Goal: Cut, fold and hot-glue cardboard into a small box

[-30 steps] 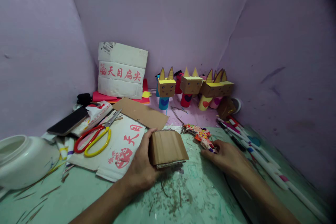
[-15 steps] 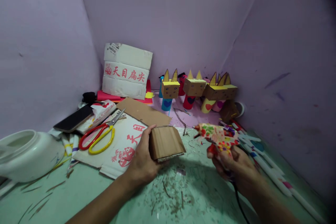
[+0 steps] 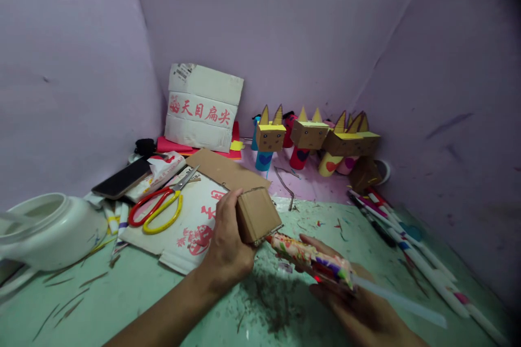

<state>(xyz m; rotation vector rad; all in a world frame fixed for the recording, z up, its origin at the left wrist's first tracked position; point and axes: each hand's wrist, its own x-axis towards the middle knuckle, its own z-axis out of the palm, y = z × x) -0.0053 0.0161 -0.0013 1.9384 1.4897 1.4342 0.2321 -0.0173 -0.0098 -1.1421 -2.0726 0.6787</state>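
A small brown cardboard box (image 3: 259, 214) is gripped in my left hand (image 3: 228, 241), fingers on its left side and the box tilted. My right hand (image 3: 345, 287) is closed around a floral-patterned glue gun (image 3: 311, 260), with a clear glue stick (image 3: 402, 302) sticking out of its back. The gun's nozzle points left and is at the lower right edge of the box; whether it touches cannot be made out. A small red light shows on the gun. The far side of the box and the fingers behind it are hidden.
Scissors (image 3: 157, 209) lie on printed cardboard (image 3: 191, 238) to the left, near a phone (image 3: 122, 178) and a white teapot (image 3: 52, 233). Cardboard figures with ears (image 3: 271, 138) stand at the back. Marker pens (image 3: 431, 265) lie on the right; scraps litter the green tabletop (image 3: 211, 309).
The glue gun has moved left and down to the box's lower edge, and its body has turned. The box has tilted in my left hand. The camera view has shifted slightly.
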